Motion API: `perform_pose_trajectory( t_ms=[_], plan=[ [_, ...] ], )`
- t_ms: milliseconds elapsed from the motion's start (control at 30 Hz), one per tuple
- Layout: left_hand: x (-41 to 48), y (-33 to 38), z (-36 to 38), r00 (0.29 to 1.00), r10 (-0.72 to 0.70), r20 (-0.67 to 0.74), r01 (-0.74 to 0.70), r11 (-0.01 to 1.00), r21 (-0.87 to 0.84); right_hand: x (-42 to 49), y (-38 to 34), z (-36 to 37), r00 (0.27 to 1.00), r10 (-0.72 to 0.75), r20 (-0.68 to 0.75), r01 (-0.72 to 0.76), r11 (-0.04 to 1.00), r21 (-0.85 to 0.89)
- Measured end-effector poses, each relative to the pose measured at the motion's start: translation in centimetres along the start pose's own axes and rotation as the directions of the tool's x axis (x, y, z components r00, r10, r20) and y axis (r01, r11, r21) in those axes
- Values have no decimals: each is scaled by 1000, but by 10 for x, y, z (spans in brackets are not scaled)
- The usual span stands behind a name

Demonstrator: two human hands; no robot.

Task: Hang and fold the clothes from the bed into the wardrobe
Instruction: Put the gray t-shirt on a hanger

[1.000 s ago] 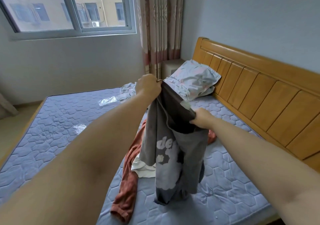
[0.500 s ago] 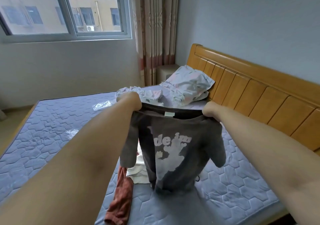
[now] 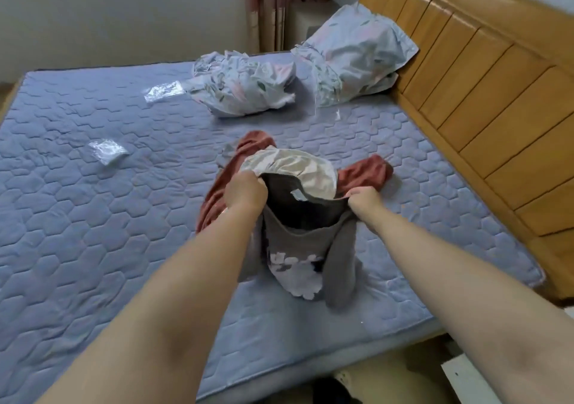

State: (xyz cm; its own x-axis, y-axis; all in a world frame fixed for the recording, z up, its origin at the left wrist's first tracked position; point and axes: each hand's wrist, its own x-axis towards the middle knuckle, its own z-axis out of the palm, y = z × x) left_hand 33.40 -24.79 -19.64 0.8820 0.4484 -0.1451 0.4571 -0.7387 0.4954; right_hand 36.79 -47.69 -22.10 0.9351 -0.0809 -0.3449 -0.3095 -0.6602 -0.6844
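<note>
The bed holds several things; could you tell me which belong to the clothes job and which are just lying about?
Job: grey T-shirt, rust-red garment, cream garment.
Lying about: pillow, crumpled floral cloth, plastic wrapper, second plastic wrapper.

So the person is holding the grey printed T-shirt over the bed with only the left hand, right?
Not quite. The head view shows both hands on it: the left hand and the right hand each grip the grey printed T-shirt near its neckline, over the bed.
</note>
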Motion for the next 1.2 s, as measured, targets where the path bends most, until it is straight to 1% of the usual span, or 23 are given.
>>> perform_pose_trajectory(
  t_ms=[100,167,200,267,333,433,467,533,600,700,800,867,933,1033,1067,1133,1200],
  plan=[
    [-2,-18,75,997,-67,37,69,995,-65,14,59,39,978,82,189,-100,991,85],
    [-3,-24,121,996,-75,52,80,991,-107,26,94,57,941,133,312,-168,982,89],
    [-4,-26,142,996,-70,64,76,991,-109,35,110,64,923,153,352,-195,977,88],
    [-3,-29,185,993,-31,114,42,995,-94,59,139,79,905,186,383,-248,961,119],
    [-2,-35,227,986,18,167,-3,996,-86,86,164,91,905,235,354,-296,947,129],
    [-1,-44,283,972,54,230,-44,998,-49,125,197,107,900,326,288,-366,926,97],
    [-1,-48,301,966,68,249,-64,998,-24,138,210,112,909,324,263,-351,934,66],
    [-2,-55,334,957,92,274,-95,995,-1,163,238,122,934,322,158,-327,945,10],
    [-1,-65,362,958,100,268,-104,995,4,187,261,131,945,316,80,-318,948,9],
    [1,-78,390,963,65,260,-69,998,4,215,277,149,933,341,117,-337,940,-57],
    [1,-91,408,961,70,268,-82,996,33,233,289,172,941,303,148,-277,945,-172],
    [1,-93,415,959,84,271,-107,992,71,236,293,179,951,279,136,-245,943,-224],
    [0,-91,418,962,65,264,-99,988,119,236,298,170,957,285,56,-264,932,-248],
    [-6,-87,418,971,10,240,-63,975,215,222,323,127,925,349,-150,-379,868,-321],
    [-9,-86,419,970,12,245,-72,969,236,216,337,111,909,370,-193,-416,841,-345],
    [-11,-85,419,962,20,272,-94,961,260,201,364,83,873,436,-220,-488,774,-404],
    [-10,-80,420,952,20,305,-110,953,283,188,388,65,824,536,-185,-554,694,-460]
  ],
)
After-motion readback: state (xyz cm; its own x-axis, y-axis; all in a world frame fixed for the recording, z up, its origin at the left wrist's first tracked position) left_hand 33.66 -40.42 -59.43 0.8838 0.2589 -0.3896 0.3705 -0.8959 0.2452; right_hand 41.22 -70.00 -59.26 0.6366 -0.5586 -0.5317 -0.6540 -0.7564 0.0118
